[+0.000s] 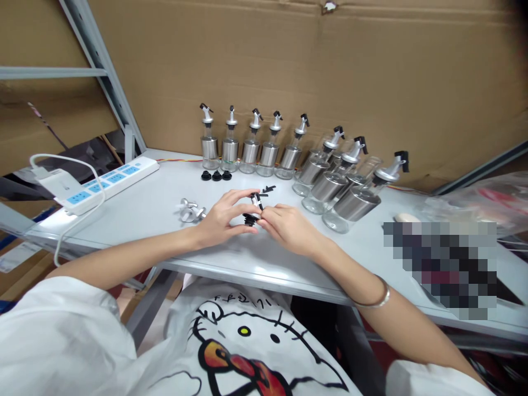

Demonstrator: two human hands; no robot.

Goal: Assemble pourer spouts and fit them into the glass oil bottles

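Observation:
Above the table's front part, both my hands are closed on one pour spout (249,219), which has a ribbed black stopper below and a black lever on top. My left hand (225,217) grips it from the left, with fingers above and thumb beneath. From the right, the fingertips of my right hand (286,226) pinch its side; they cover much of its middle. Just behind the hands lies a loose black lever (269,188). Several silver spout parts (192,210) lie left of my left hand. Three black stoppers (216,175) stand in a row farther back.
Glass bottles with steel sleeves (269,157) line the back, several with spouts fitted; the row runs closer on the right (352,206). A white power strip (111,184) with a plugged charger is at left. A plastic bag (474,201) and a pixelated object (445,264) lie at right.

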